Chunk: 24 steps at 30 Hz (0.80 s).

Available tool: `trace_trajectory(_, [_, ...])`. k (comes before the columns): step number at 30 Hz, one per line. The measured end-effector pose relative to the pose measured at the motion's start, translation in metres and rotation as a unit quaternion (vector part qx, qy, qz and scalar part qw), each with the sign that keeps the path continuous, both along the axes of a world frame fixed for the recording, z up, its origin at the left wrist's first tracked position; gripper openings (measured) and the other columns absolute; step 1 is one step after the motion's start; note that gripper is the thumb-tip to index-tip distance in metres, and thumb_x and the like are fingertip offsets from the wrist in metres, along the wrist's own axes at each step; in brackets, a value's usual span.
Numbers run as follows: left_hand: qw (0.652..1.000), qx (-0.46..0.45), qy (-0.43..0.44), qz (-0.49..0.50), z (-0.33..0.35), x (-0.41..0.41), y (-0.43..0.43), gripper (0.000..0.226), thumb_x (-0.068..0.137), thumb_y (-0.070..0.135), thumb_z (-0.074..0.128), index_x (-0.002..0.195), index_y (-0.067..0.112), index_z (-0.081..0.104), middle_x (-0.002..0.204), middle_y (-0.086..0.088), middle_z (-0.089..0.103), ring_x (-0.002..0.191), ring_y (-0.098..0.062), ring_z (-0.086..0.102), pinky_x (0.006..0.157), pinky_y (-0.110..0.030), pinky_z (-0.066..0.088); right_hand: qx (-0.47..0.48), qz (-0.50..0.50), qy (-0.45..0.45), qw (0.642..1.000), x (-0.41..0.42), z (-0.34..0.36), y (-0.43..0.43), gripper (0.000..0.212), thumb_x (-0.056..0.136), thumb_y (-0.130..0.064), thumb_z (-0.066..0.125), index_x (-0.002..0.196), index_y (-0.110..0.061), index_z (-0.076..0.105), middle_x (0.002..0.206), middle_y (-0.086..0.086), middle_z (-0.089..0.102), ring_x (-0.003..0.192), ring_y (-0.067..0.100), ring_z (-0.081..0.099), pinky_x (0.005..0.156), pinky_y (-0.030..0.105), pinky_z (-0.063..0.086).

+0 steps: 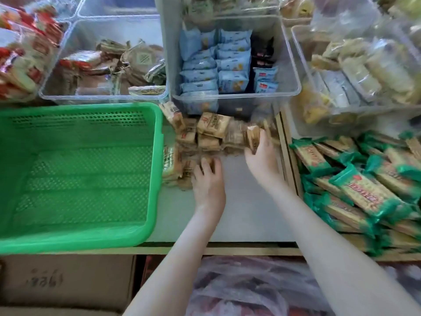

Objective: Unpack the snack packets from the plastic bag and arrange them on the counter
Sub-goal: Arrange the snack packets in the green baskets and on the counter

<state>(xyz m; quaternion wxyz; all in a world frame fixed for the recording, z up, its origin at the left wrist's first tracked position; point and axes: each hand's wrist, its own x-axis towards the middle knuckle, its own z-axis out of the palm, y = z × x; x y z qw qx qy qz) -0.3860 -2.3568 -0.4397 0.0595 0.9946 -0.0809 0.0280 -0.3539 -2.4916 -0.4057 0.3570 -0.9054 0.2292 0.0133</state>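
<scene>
While your right hand [262,156] pinches one tan packet [251,139], your left hand [208,181] touches the packet pile [209,131], its grip unclear; print unreadable.

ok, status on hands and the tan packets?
Left hand on front of tan packets, grip unclear. Right hand grips end packet. Pile on counter, beside green basket; clear bin behind.

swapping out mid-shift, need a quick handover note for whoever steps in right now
Left grip rests on brown snack packets at the pile's near edge; its hold is blurred.
Right grip pinches the end packet on the pile's right.
Done: pile sits on the white counter beside the green basket.
Left: tidy the rows; the plastic bag below seems to hold more.
</scene>
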Motion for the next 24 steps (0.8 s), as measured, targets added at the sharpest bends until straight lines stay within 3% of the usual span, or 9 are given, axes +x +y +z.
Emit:
trace_trajectory(2, [0.995,-0.089,-0.034,-0.009,0.001,-0.007,0.001,0.058,0.055,-0.007,0.07,0.112,0.005,0.065,0.111,-0.026,0.059,0.089,-0.042,0.058,0.067,-0.042,0.052,0.036,-0.011,-0.022,0.999,-0.004,-0.002,-0.002,0.061,0.094,-0.013,0.054,0.149,-0.016,0.027,0.144,0.011,0.041,0.129,0.029,0.042,0.102,0.035,0.037])
trace_trajectory(4, [0.968,-0.247,-0.036,0.01,0.011,-0.015,0.001,0.058,0.066,-0.003,0.067,0.123,0.002,0.058,0.121,-0.028,0.052,0.101,-0.043,0.052,0.086,-0.046,0.048,0.08,-0.033,-0.044,0.995,-0.016,0.002,-0.005,0.058,0.093,-0.012,0.055,0.146,-0.02,0.034,0.132,0.003,0.051,0.116,0.021,0.052,0.094,0.03,0.042])
trace_trajectory(6, [0.898,-0.432,0.026,0.08,0.032,-0.017,-0.003,0.058,0.077,0.005,0.065,0.133,0.005,0.049,0.128,-0.017,0.047,0.116,-0.03,0.047,0.102,-0.038,0.04,0.129,-0.06,-0.054,0.988,-0.03,0.011,-0.007,0.055,0.094,-0.014,0.057,0.145,-0.022,0.037,0.122,-0.003,0.055,0.107,0.012,0.052,0.09,0.024,0.043])
trace_trajectory(8, [0.806,-0.566,0.09,0.147,0.054,-0.012,-0.013,0.061,0.082,0.009,0.067,0.137,0.012,0.042,0.129,-0.003,0.048,0.119,-0.014,0.049,0.103,-0.026,0.04,0.183,-0.067,-0.079,0.978,-0.042,0.022,-0.007,0.051,0.093,-0.013,0.059,0.14,-0.021,0.043,0.119,-0.009,0.055,0.108,0.005,0.05,0.09,0.015,0.039])
trace_trajectory(11, [0.726,-0.648,0.181,0.144,0.068,0.0,-0.029,0.059,0.085,0.009,0.066,0.137,0.018,0.039,0.122,0.004,0.057,0.11,-0.005,0.057,0.094,-0.018,0.047,0.262,-0.033,-0.1,0.959,-0.053,0.041,0.0,0.045,0.095,-0.014,0.057,0.137,-0.022,0.046,0.119,-0.015,0.057,0.114,0.003,0.054,0.097,0.02,0.044])
trace_trajectory(16, [0.665,-0.693,0.245,0.13,0.059,0.013,-0.035,0.059,0.084,0.017,0.074,0.13,0.013,0.038,0.108,0.001,0.058,0.096,-0.004,0.062,0.079,-0.024,0.054,0.392,0.046,-0.103,0.913,-0.057,0.052,-0.003,0.042,0.1,0.0,0.035,0.133,-0.024,0.047,0.12,-0.021,0.058,0.111,-0.007,0.057,0.086,0.011,0.046])
trace_trajectory(19, [0.703,-0.655,0.234,0.151,0.058,0.017,-0.03,0.052,0.084,0.014,0.074,0.123,0.015,0.04,0.102,0.003,0.058,0.086,0.001,0.061,0.071,-0.018,0.051,0.292,0.062,-0.083,0.951,-0.047,0.041,-0.011,0.046,0.096,0.005,0.039,0.133,-0.02,0.051,0.123,-0.014,0.058,0.119,0.003,0.052,0.097,0.017,0.044])
trace_trajectory(21, [0.726,-0.63,0.214,0.171,0.055,0.018,-0.025,0.05,0.082,0.018,0.075,0.119,0.019,0.041,0.097,0.006,0.059,0.082,0.001,0.06,0.073,-0.019,0.05,0.097,0.071,-0.09,0.989,-0.034,0.021,-0.014,0.051,0.092,0.002,0.049,0.139,-0.017,0.045,0.135,0.0,0.051,0.129,0.016,0.042,0.11,0.031,0.034])
trace_trajectory(24, [0.747,-0.608,0.196,0.183,0.049,0.018,-0.017,0.056,0.081,0.023,0.077,0.123,0.021,0.04,0.099,0.01,0.06,0.087,0.001,0.059,0.078,-0.022,0.048,-0.165,0.062,-0.062,0.982,-0.008,-0.005,-0.018,0.07,0.09,-0.02,0.058,0.151,-0.016,0.023,0.154,0.013,0.026,0.141,0.03,0.023,0.112,0.046,0.018])
